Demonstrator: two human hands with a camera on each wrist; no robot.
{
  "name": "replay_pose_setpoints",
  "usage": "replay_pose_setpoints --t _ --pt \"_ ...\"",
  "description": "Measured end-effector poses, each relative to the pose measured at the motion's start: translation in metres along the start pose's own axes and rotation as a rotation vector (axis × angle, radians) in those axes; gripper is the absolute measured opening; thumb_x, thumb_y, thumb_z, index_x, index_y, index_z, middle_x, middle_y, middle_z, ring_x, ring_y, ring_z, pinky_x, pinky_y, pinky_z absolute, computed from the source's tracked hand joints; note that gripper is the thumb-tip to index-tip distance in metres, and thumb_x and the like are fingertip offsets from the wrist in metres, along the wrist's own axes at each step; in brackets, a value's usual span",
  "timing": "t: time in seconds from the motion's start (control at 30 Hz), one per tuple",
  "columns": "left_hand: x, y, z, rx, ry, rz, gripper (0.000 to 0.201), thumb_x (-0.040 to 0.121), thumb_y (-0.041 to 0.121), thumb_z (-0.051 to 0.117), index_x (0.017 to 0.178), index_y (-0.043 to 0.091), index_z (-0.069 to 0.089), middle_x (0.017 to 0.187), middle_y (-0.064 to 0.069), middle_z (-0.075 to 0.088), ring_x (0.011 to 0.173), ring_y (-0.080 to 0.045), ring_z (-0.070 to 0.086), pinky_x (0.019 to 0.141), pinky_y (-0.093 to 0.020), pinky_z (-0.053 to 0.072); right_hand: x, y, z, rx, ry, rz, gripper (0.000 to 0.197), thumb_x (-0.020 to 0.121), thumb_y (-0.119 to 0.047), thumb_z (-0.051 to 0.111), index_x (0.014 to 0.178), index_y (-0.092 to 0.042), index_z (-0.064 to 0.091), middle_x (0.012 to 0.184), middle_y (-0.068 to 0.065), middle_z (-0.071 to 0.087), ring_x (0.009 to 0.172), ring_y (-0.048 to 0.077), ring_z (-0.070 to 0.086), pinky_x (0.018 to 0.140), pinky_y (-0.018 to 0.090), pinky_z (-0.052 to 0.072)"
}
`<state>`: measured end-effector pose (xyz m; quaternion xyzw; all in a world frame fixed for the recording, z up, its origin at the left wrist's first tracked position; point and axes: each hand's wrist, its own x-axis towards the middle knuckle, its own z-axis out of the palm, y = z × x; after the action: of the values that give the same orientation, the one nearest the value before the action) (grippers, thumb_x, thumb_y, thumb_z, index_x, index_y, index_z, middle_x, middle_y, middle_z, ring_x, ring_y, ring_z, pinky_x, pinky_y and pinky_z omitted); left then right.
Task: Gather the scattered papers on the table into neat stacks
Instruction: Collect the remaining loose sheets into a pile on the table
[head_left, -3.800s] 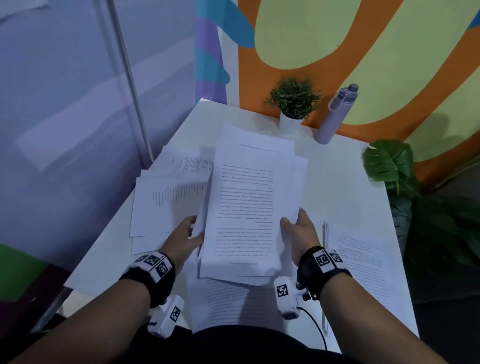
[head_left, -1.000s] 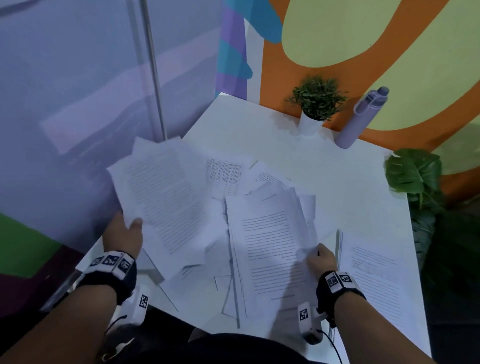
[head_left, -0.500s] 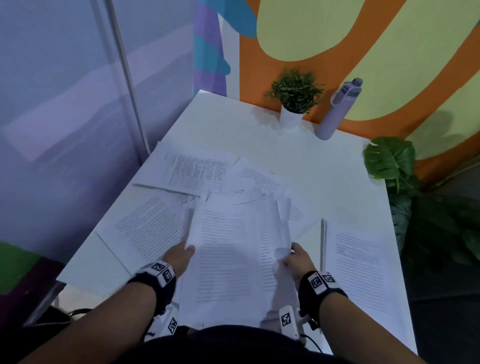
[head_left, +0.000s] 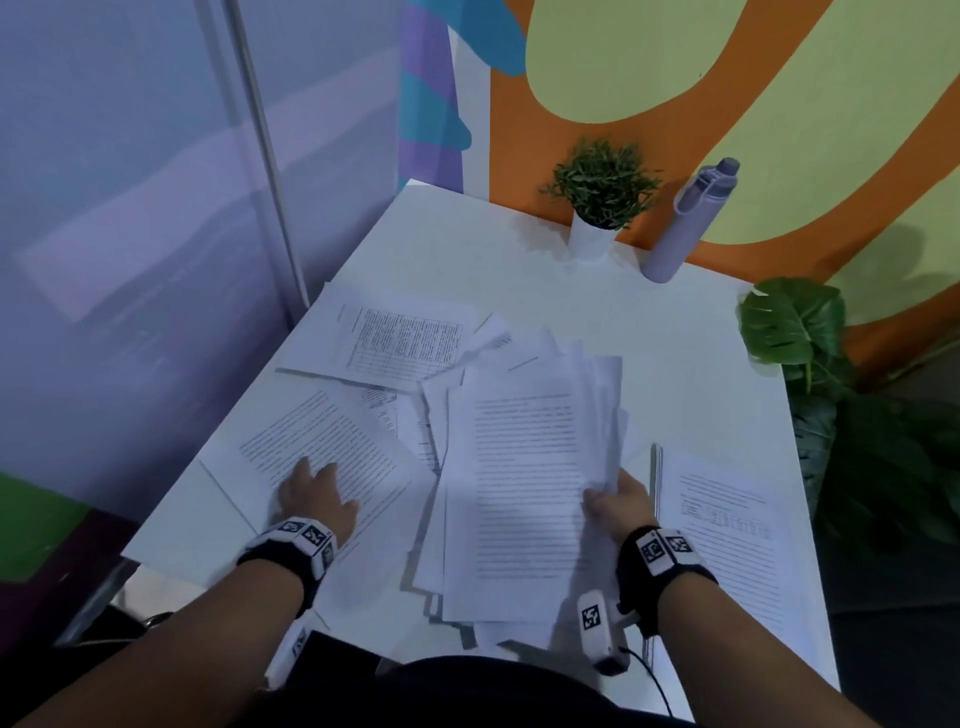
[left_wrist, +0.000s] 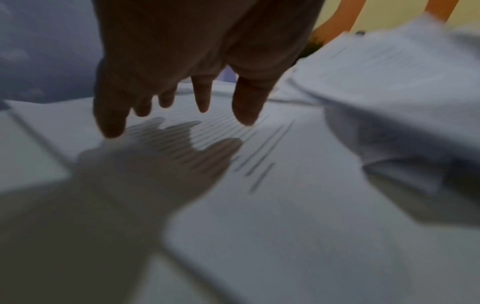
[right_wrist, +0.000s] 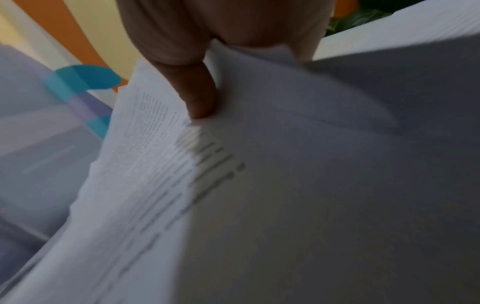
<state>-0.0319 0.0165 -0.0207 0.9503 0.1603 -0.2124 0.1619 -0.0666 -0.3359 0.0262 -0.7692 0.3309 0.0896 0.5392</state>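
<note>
Pinching a thick, uneven bundle of papers at its right edge: right hand, thumb pressed on the top printed page, remaining fingers hidden under the sheets. Fanned and misaligned, that bundle, near edges overhanging the table toward the body, far corners splayed beyond the fingertips.

Spread and relaxed, holding nothing: left hand, fingers straight over a single printed sheet lying flat and skewed. Possibly just above that page rather than on it, judging by the shadow cast in the blurred left wrist view; contact cannot be settled.

Beyond the left fingertips, a page with a printed grid, partly overlapping other loose sheets between the two hands. Just to the right of the right hand, apart from the bundle, a squared stack with a printed top page, flat on the table.

Far ahead of both hands, at the table's back edge against the orange and yellow wall: small potted plant in a white pot, with a lilac bottle leaning beside it. Off the table's right side, broad green leaves.
</note>
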Motion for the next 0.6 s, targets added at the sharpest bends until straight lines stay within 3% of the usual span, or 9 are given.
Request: replay_pose_setpoints --t 0.1,0.2,0.33,0.47,0.53,0.6 --pt "-0.003 -0.019 0.003 0.118 -0.144 -0.020 0.076 0.086 0.037 0.058 0.147 0.036 0.012 0.159 0.001 -0.012 0.146 -0.033 -0.002 0.112 -0.056 0.025 0.014 -0.007 -0.006 0.047 0.003 0.005 0.024 0.086 0.004 0.056 0.106 -0.008 0.062 0.087 0.013 0.065 0.082 0.028 0.059 0.077 0.036 0.049" --pt "-0.017 -0.019 0.014 0.180 -0.203 0.151 0.077 0.088 0.034 0.055 0.146 0.043 0.006 0.158 0.008 -0.018 0.146 -0.029 -0.008 0.112 -0.058 0.022 0.026 -0.008 0.005 0.069 -0.031 0.024 0.026 0.084 0.003 0.058 0.107 -0.008 0.063 0.080 0.009 0.065 0.082 0.029 0.059 0.080 0.042 0.051" --pt "-0.038 -0.017 0.023 0.218 -0.187 0.303 0.079 0.083 0.038 0.061 0.145 0.045 0.013 0.158 0.007 -0.016 0.147 -0.025 -0.006 0.115 -0.052 0.021 0.029 -0.009 0.025 -0.063 -0.087 -0.003 0.025 0.083 0.001 0.057 0.107 -0.007 0.063 0.096 0.018 0.067 0.083 0.031 0.062 0.076 0.039 0.053" --pt "-0.037 -0.023 0.010 -0.017 -0.037 0.006 0.103 0.065 0.044 0.077 0.146 0.036 0.013 0.156 -0.006 -0.017 0.144 -0.032 0.006 0.113 -0.046 0.029 0.031 -0.007 0.039 -0.234 -0.072 -0.099 0.015 0.080 -0.002 0.061 0.095 -0.005 0.060 0.111 0.020 0.062 0.093 0.034 0.063 0.086 0.039 0.054" --pt "-0.034 -0.023 0.001 -0.145 -0.027 -0.070 0.115 0.064 0.032 0.081 0.149 0.027 0.004 0.154 -0.013 -0.002 0.139 -0.034 0.021 0.112 -0.040 0.032 0.032 -0.004 0.043 -0.285 -0.078 -0.092 0.020 0.080 -0.004 0.061 0.100 -0.002 0.062 0.112 0.017 0.061 0.094 0.032 0.062 0.087 0.039 0.054" --pt "-0.031 -0.025 -0.003 -0.318 -0.012 -0.074 0.113 0.069 0.012 0.077 0.150 0.021 -0.003 0.149 -0.019 0.019 0.130 -0.034 0.038 0.106 -0.036 0.036 0.027 -0.005 0.046 -0.273 -0.099 -0.068 0.028 0.084 -0.002 0.055 0.112 -0.002 0.059 0.108 0.014 0.059 0.092 0.028 0.057 0.083 0.033 0.049"
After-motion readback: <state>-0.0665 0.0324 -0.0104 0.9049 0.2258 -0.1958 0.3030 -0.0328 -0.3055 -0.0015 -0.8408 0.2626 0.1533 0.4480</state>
